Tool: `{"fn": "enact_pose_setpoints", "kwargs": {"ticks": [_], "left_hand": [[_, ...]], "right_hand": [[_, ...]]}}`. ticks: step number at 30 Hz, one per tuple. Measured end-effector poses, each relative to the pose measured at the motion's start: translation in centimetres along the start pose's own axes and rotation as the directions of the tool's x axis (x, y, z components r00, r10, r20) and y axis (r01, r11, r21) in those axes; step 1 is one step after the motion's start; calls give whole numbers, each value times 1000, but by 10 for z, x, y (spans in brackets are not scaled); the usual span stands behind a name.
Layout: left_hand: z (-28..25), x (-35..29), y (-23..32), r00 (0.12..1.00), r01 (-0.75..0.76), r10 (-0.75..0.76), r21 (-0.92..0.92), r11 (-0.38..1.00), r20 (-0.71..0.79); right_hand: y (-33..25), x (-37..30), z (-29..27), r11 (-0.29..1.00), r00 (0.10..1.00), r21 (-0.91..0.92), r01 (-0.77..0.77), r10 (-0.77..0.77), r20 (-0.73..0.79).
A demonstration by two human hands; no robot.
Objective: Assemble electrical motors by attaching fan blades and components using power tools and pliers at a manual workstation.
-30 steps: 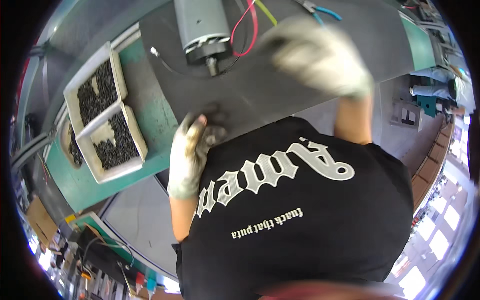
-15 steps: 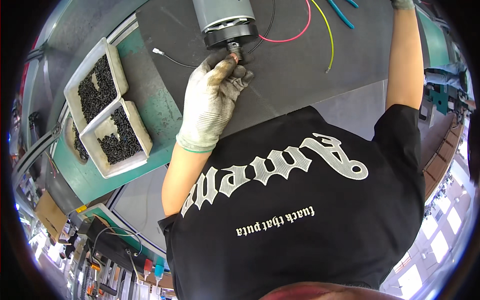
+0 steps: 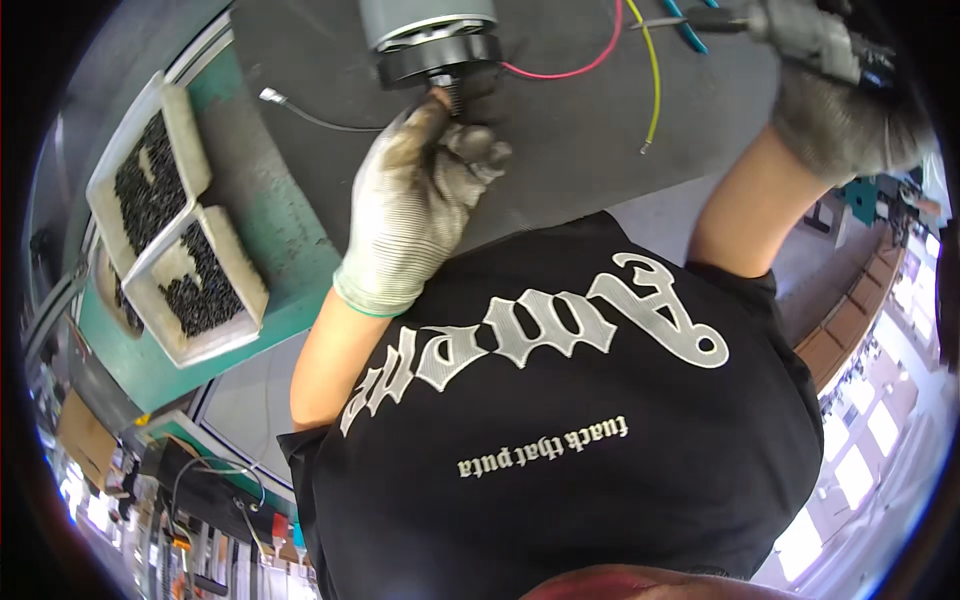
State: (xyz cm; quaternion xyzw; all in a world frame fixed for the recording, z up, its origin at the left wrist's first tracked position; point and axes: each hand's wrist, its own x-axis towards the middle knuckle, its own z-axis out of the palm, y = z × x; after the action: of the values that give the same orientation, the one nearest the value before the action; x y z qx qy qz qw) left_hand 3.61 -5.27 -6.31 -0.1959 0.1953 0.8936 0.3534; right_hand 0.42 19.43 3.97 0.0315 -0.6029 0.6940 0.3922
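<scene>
A grey cylindrical motor (image 3: 425, 15) with a black end ring lies at the top centre. From that ring a short threaded shaft (image 3: 443, 82) points toward me. My left hand (image 3: 410, 200), in a pale glove with dirty fingertips, pinches the shaft with thumb and fingers; the curled fingers partly hide it. At the upper right my gloved right hand (image 3: 845, 125) is wrapped round a power screwdriver (image 3: 805, 35), both blurred by motion. The screwdriver's long thin bit points left, across a yellow-green wire (image 3: 655, 85) and near a pink-red wire (image 3: 612, 50).
Two white bins (image 3: 262, 300) of small black screws stand on the green surface at left, beside a further rounded container (image 3: 105, 295). A grey wire with a metal terminal (image 3: 270, 96) lies on the dark mat (image 3: 570, 130). Blue-handled pliers (image 3: 690, 38) lie at the top right.
My right hand has come back into view from the top right edge, now with the power screwdriver in it. My left hand keeps its pinch on the shaft. The view has shifted slightly.
</scene>
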Motion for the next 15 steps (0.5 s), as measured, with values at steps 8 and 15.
{"fn": "enact_pose_setpoints", "kwargs": {"ticks": [8,15], "left_hand": [[-8,10,-1,929,345,-215,-492,799,302],[-18,10,-2,985,140,-119,-178,974,124]], "right_hand": [[-11,-48,36,750,923,540,-381,268,278],[-2,-66,68,898,939,273,-344,339,67]]}}
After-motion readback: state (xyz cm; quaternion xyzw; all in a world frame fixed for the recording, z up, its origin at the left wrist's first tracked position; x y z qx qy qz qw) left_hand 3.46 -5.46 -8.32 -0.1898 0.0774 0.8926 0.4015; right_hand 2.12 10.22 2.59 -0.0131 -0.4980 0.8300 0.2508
